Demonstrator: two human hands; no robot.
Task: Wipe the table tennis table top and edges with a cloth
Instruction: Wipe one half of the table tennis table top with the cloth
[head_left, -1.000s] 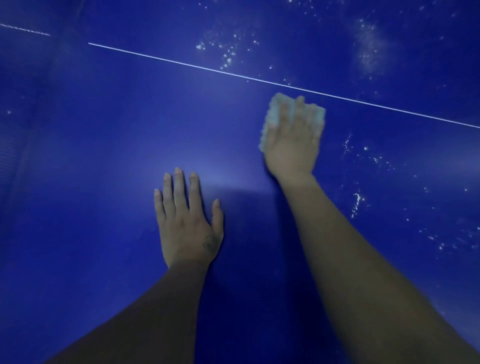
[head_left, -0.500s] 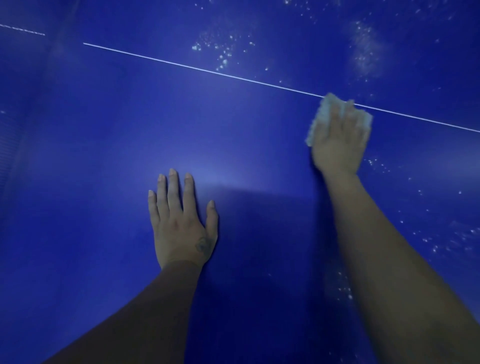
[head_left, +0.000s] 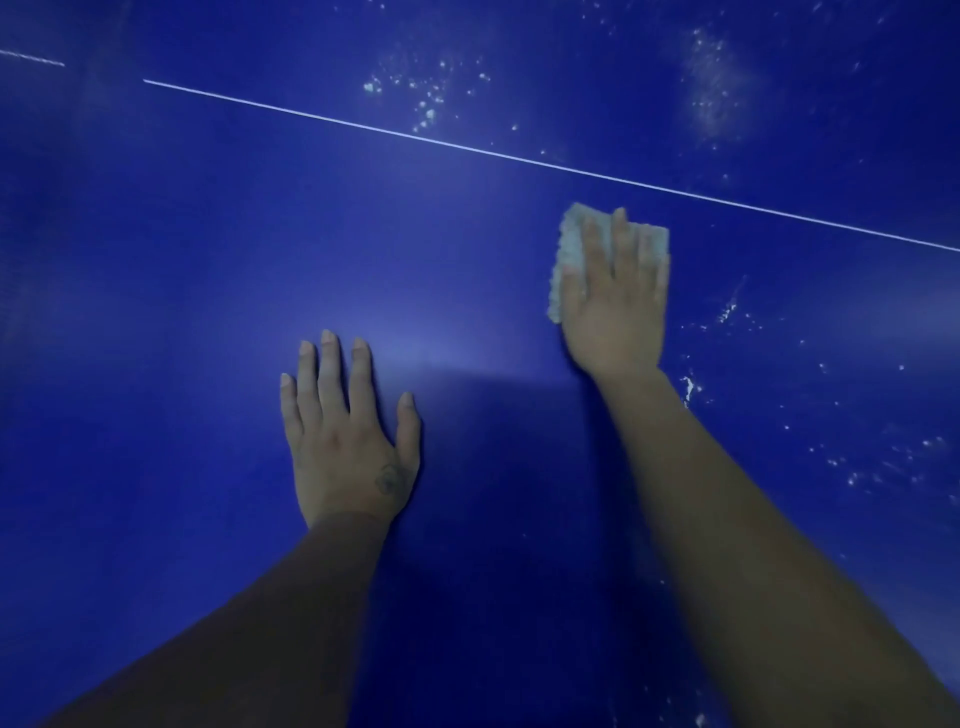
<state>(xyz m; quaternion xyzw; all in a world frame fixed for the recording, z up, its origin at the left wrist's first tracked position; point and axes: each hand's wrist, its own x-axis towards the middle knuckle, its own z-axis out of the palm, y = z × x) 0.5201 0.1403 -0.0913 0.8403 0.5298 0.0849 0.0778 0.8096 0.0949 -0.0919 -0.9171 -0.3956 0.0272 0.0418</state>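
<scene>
The blue table tennis table top (head_left: 208, 260) fills the view. A pale folded cloth (head_left: 569, 244) lies flat on it, just below the thin white centre line (head_left: 467, 148). My right hand (head_left: 615, 306) presses down on the cloth with fingers spread, covering most of it. My left hand (head_left: 345, 436) rests flat on the bare table to the lower left, fingers apart, holding nothing.
White specks and dusty smears (head_left: 426, 98) lie beyond the line at the top middle, with a hazy patch (head_left: 717, 88) at the top right. More specks (head_left: 727, 312) dot the surface to the right of my right hand. A dark shadow falls between my forearms.
My right hand slid the cloth right along the line, then back left and a little toward me. My left hand stayed planted in place.
</scene>
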